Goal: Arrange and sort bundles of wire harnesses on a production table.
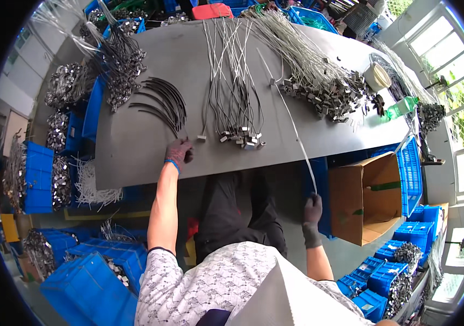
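My left hand (179,151), in a dark glove, is at the table's near edge with its fingers curled. It sits just below the gathered ends of a fan of black curved strips (167,103); whatever its fingers pinch is too small to make out. Lower and to the right, off the table edge, my gloved right hand (313,209) grips the end of a long pale cable (296,133). That cable slants up across the tabletop. Between the hands lies a bundle of white-and-black cables (234,81) with small metal blocks (248,139) at their near ends.
On the right of the grey table (150,155) lies a large heap of pale cables (291,49) with metal ends. Beyond it are a cream bowl (377,76) and a green bottle (402,108). A cardboard box (347,204) stands below. Blue crates (39,176) of parts flank me.
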Available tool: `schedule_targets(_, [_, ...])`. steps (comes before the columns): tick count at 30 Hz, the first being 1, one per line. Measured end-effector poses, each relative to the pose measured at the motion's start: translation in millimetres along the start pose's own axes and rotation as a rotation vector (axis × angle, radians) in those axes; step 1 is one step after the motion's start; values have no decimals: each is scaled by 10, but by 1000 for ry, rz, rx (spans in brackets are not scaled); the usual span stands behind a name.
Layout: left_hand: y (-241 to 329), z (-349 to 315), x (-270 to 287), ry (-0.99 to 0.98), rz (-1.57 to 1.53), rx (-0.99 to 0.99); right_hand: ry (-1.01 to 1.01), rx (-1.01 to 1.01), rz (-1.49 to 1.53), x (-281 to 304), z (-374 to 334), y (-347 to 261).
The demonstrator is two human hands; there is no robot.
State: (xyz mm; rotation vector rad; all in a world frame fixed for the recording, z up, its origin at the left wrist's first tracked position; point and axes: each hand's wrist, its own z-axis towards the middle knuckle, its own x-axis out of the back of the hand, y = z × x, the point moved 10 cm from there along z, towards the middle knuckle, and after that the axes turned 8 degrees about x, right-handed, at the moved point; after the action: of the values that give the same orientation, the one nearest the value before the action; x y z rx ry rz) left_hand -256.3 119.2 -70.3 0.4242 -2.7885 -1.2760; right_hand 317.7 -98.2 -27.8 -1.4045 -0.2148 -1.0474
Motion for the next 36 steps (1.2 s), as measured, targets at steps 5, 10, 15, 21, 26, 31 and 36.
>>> schedule_targets(5, [-244, -661, -978, -349, -142, 59, -744, -112, -634, 435, -1408, 931])
schedule_targets(10, [-809, -1025, -2589, -697, -53, -38, -982, -286, -651, 774, -2468, 1543])
schedule_targets(15, [-1831, -711, -3534, -355, 182, 159, -860, -368, -484, 812, -2962, 1266])
schedule_targets(21, [-1492, -1122, -3851, -396, -347, 50, -1168, -473, -509, 1079, -3689, 1392])
schedule_targets(26, [337, -1436, -3542, -216, -231, -584, -1156, -420, -494, 1227, -3901, 1805])
schedule_targets(31, [1148, -1367, -3303, -164, -241, -774, -1264, -433, -580, 1073, -3888, 2258])
schedule_targets(36, [608, -806, -3258, -321, -128, -277, -1216, -382, -555, 932, -3759, 2277])
